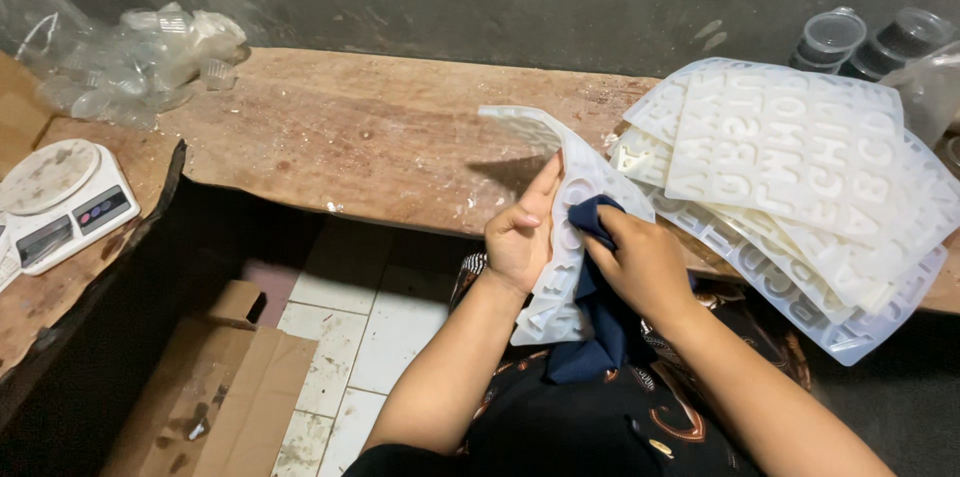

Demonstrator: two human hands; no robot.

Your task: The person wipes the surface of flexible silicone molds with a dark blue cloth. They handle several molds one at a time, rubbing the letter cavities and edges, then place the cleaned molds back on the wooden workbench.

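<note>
my left hand, at the centre of the frame, is curled round the edge of a white letter mould, holding it upright and bent. my right hand, just beside it, has its fingers closed on a dark blue cloth pressed against the mould's face. a stack of moulds lies on the wooden bench at the right. a white scale sits at the left edge, crumpled clear plastic in the upper left.
</note>
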